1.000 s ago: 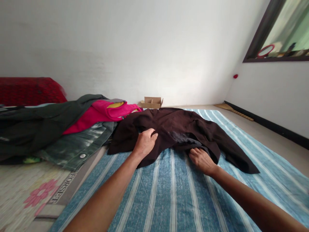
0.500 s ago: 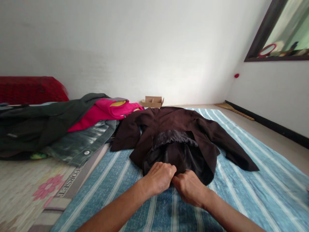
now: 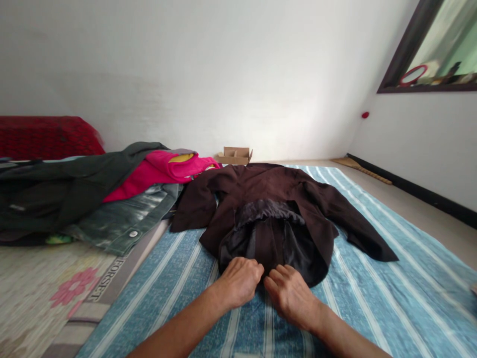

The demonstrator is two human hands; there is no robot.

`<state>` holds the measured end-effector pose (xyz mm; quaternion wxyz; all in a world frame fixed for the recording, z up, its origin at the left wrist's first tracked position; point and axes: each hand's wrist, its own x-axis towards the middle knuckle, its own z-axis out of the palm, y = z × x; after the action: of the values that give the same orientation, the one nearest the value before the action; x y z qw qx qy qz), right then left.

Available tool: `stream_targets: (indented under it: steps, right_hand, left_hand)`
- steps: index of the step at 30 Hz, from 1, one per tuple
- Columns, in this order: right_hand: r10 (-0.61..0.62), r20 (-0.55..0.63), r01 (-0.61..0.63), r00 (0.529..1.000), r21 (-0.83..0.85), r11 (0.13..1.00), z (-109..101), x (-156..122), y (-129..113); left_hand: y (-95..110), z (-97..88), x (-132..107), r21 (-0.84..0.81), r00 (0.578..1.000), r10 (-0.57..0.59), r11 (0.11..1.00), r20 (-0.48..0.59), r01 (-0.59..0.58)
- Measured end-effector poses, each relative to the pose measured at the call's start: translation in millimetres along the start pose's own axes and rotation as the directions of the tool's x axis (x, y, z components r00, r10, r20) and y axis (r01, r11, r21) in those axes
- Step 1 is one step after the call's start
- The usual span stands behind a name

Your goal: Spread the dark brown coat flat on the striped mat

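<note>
Matt brown cloth jacket (image 3: 268, 194) with glossy lining lies on striped woven blanket (image 3: 372, 298).
</note>
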<state>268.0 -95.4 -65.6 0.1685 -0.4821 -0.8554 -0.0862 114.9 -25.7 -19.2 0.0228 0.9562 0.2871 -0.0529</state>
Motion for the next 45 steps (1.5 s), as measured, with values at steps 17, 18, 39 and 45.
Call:
stream_targets:
  steps: [17, 18, 39, 45]
  right_hand:
    - [0.066, -0.085, -0.056, 0.994, 0.11, 0.992, -18, -3, -4]
    - [0.09, -0.127, -0.074, 0.988, 0.131, 0.989, -21, -1, -3]
    - [0.253, -0.199, -0.247, 0.947, 0.052, 0.968, 37, 8, 0]
    - [0.259, -0.209, -0.254, 0.943, 0.048, 0.966, 40, 7, -1]
  left_hand:
    - [-2, 6.6, -6, 0.038, 0.999, -0.03, 0.999, 0.026, 0.029]
    - [-3, 6.7, -7, 0.036, 0.999, -0.026, 0.999, 0.023, 0.026]
    - [-102, -19.4, 51, -0.213, 0.619, -0.78, 0.623, -0.093, 0.753]
    - [-93, -14.9, 64, -0.177, 0.642, -0.757, 0.653, -0.12, 0.736]
